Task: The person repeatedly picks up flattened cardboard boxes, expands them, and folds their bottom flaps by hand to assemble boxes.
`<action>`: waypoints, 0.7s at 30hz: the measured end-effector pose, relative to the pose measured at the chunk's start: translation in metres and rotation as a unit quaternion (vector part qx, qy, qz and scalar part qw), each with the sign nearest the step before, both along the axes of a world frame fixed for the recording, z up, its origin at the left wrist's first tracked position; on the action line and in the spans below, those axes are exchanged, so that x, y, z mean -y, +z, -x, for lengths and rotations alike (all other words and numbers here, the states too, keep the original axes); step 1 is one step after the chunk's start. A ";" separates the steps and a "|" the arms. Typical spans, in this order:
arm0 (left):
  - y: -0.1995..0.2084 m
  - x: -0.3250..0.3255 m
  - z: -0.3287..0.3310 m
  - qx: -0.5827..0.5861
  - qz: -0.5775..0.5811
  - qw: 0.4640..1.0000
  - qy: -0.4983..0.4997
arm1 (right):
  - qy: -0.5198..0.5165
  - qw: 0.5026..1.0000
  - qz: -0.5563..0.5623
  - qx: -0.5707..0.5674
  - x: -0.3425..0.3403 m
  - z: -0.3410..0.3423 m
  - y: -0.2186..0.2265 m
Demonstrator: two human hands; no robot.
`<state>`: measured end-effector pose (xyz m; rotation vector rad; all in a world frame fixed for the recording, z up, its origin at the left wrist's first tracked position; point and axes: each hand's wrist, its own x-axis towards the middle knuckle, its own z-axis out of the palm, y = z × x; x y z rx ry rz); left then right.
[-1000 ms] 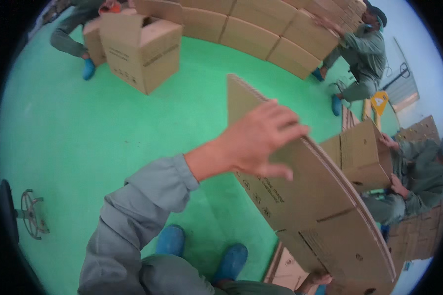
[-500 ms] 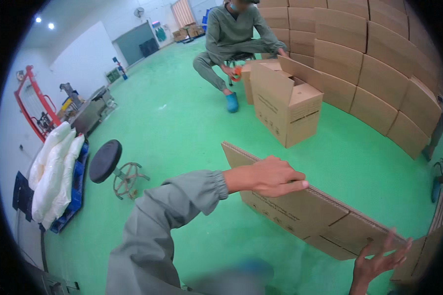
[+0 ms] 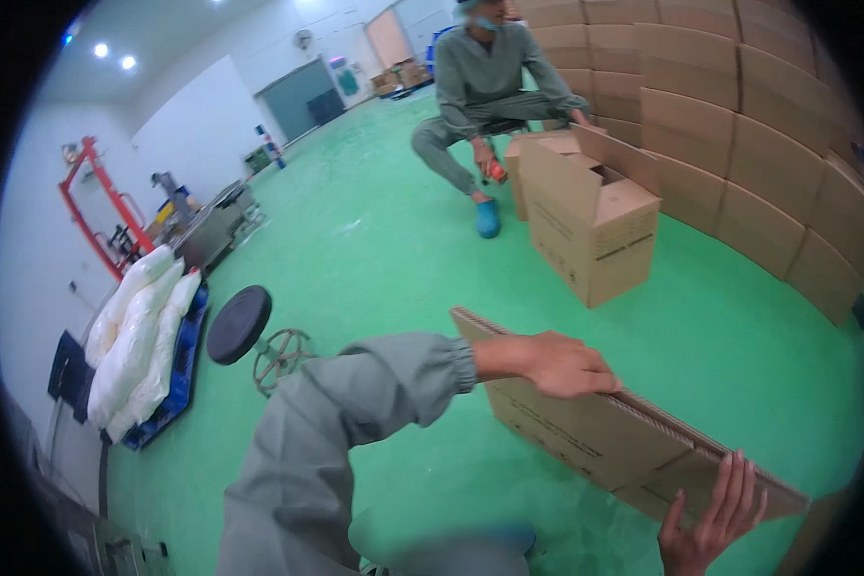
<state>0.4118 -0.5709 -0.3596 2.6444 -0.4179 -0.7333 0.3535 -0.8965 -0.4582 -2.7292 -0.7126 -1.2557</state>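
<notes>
A flattened cardboard box (image 3: 586, 432), brown with dark print, stands on its long edge before me, slanting down to the right. My left hand (image 3: 562, 365) is closed over its upper edge near the middle, with the fingertips partly hidden behind the board. Against the near face at the right end, my right hand (image 3: 715, 514) lies with its fingers stretched out and the thumb apart. The two layers of board show slightly parted along the upper edge.
Ahead, a co-worker (image 3: 494, 82) sits by an open carton (image 3: 595, 230), holding an orange-red tool (image 3: 496, 170). Stacked cartons (image 3: 710, 125) form a wall at the right. At the left stand a round stool (image 3: 240, 326) and white sacks (image 3: 139, 336) on a blue pallet (image 3: 178, 398).
My right hand has moved left and up onto the board's face; before, it was at the right end with fingers spread. My left hand keeps its hold. The whole view has shifted slightly.
</notes>
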 end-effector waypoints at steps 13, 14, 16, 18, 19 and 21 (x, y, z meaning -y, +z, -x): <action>-0.028 -0.071 0.021 0.087 0.024 0.994 0.060 | 0.382 0.915 -0.041 -0.128 0.027 0.047 0.066; -0.041 -0.069 0.032 0.056 0.163 0.975 0.141 | 0.386 0.912 -0.039 -0.130 0.023 0.050 0.071; -0.050 -0.058 0.048 -0.016 0.201 0.947 0.252 | 0.453 0.849 -0.028 -0.270 0.012 0.050 0.076; -0.039 -0.035 0.054 -0.074 0.305 0.861 0.400 | 0.470 0.834 -0.110 -0.268 -0.001 0.052 0.060; -0.032 -0.021 0.052 -0.102 0.340 0.837 0.417 | 0.487 0.811 -0.192 -0.260 -0.009 0.053 0.047; -0.041 0.006 0.050 -0.076 0.362 0.826 0.425 | 0.471 0.790 -0.026 -0.391 -0.015 0.058 0.007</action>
